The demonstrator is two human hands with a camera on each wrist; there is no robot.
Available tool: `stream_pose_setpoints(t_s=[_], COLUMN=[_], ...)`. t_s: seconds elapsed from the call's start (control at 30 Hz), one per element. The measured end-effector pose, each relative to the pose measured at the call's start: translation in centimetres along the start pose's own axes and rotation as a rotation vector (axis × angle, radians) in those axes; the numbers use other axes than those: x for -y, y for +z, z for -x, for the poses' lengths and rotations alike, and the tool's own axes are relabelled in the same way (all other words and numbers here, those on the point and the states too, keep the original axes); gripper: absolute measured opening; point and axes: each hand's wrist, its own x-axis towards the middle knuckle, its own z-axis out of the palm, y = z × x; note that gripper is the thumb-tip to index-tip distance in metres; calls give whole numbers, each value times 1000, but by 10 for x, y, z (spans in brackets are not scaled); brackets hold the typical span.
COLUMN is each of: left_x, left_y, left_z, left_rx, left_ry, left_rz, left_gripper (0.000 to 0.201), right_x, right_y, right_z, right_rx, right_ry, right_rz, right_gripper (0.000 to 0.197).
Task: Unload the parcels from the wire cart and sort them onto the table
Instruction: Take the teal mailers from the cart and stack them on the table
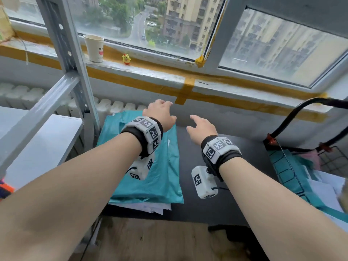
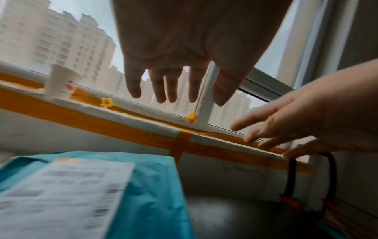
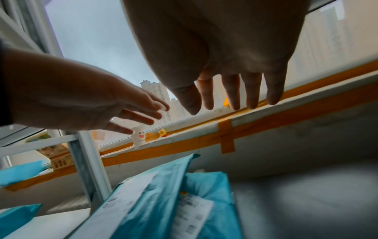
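A stack of teal mailer parcels [image 1: 150, 176] lies on the left part of the dark table [image 1: 216, 185]; white parcels show under its near edge. My left hand [image 1: 162, 113] hovers above the stack's far end, fingers straight and spread, holding nothing [image 2: 169, 84]. My right hand [image 1: 201, 127] hangs empty over the bare table just to the right, fingers extended [image 3: 231, 95]. The wire cart [image 1: 308, 161] with its black handle stands at the right and holds more teal and white parcels [image 1: 293, 174]. A shipping label [image 2: 67, 194] faces up on the top parcel.
A grey metal shelf frame [image 1: 75, 72] rises at the left, with a white shelf [image 1: 43, 147] beside the stack. On the taped window sill stand a paper cup [image 1: 94, 48] and a small yellow toy [image 1: 126, 58]. A radiator [image 1: 113, 108] runs below the sill.
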Motion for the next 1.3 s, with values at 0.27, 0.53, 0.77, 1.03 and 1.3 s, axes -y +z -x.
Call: stream_pose_setpoints(t_s=[0.27, 0.53, 0.77, 1.03, 1.3], left_x=[-126, -306, -447, -523, -563], left_y=[49, 149, 238, 307, 384], left_z=[36, 103, 148, 149, 79], left_rx=[138, 258, 309, 380, 463], left_ry=[181, 337, 448, 448, 384], left_rz=[-129, -146, -132, -152, -121], left_gripper=[53, 51, 51, 46, 43], right_x=[-114, -296, -454, -578, -662], right_y=[-56, -117, -168, -187, -184], right_z=[52, 135, 201, 208, 154], right_rx=[-47, -103, -147, -117, -77], right_ry=[108, 265, 385, 496, 582], right_rz=[-44, -115, -160, -236, -359], right_gripper=[47, 42, 39, 30, 29])
